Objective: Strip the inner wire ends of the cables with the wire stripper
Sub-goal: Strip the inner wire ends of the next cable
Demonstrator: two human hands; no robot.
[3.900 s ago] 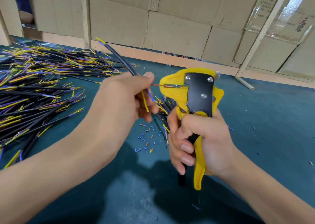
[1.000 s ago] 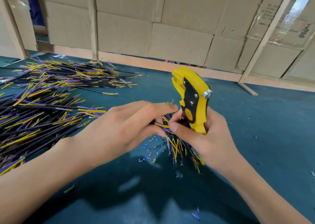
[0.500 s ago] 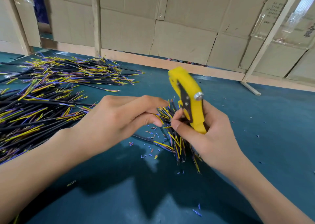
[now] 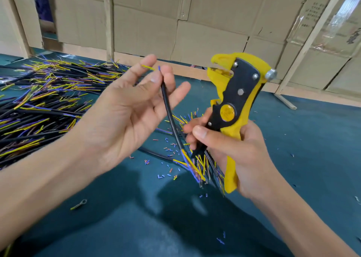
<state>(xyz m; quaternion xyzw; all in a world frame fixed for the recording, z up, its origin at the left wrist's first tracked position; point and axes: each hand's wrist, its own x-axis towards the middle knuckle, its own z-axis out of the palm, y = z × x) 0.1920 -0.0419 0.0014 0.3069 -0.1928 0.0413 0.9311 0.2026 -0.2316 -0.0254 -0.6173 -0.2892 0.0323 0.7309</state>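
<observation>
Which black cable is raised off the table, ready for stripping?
The single cable pinched in the left hand, its yellow and blue wire ends pointing up; the others lie piled.

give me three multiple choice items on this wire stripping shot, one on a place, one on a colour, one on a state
1. Where does the big pile of cables lie?
A. left of the left hand
B. right of the stripper
C. on the cardboard wall

2. What colour is the wire stripper body?
A. red
B. yellow with a black plate
C. all green

3. What does the left hand do with the black cable?
A. lies flat on the table
B. pinches it between fingertips, palm up
C. grips the stripper

Answers:
1 A, the pile spreads over the table's left side.
2 B, yellow handles and head, black plate.
3 B, the cable rises to the fingertips; the right hand holds the stripper.
</observation>
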